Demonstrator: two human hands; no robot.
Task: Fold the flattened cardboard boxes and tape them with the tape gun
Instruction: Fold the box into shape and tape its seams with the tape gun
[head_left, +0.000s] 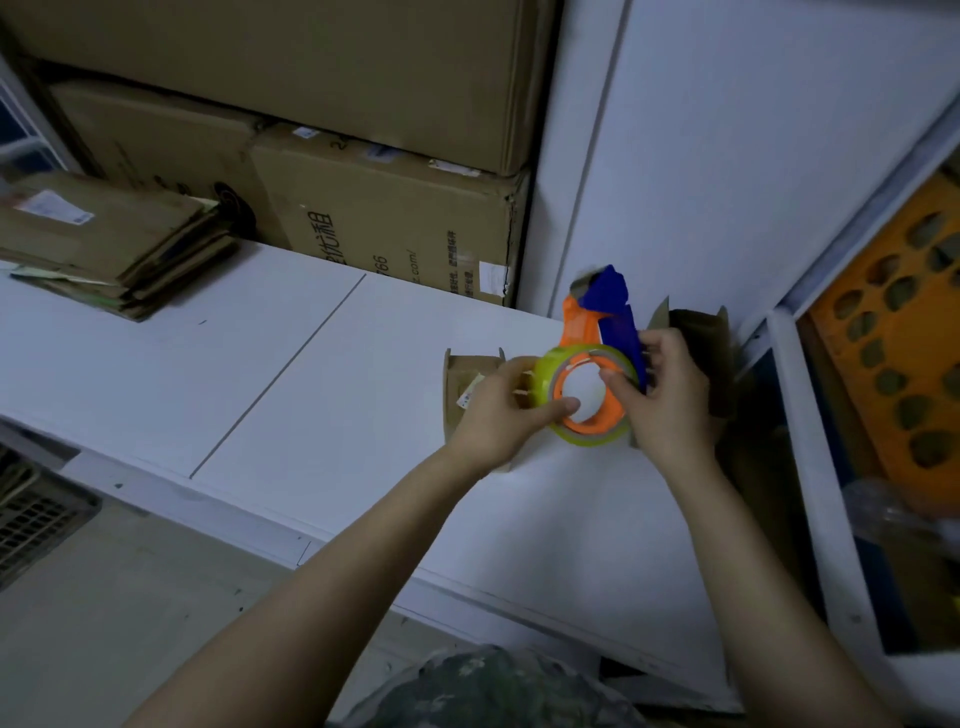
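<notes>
Big brown boxes are piled up at the back, against the wall. In front of them is the white tabletop.

On the far left of the tabletop sits a pile of flat boxes. None of them are folded yet, so I think a lot of the job is left.

Two small boxes are by the hands, on the right side of the tabletop. One small box is partly hidden under the left hand, and the other small box is behind the right hand, close to the wall. Both have flaps sticking up, so they look at least partly folded. I cannot see any tape on them, but much of each one is hidden.

The tape gun is orange and blue and is held up above the tabletop, between the two small boxes. Its yellow tape roll faces us.

The left hand is curled around the roll, with its thumb at the inside ring. The right hand grips the gun by the blue part, with its fingertips on the edge of the roll. My guess is the person is getting the tape ready, so the taping has not begun.
</notes>
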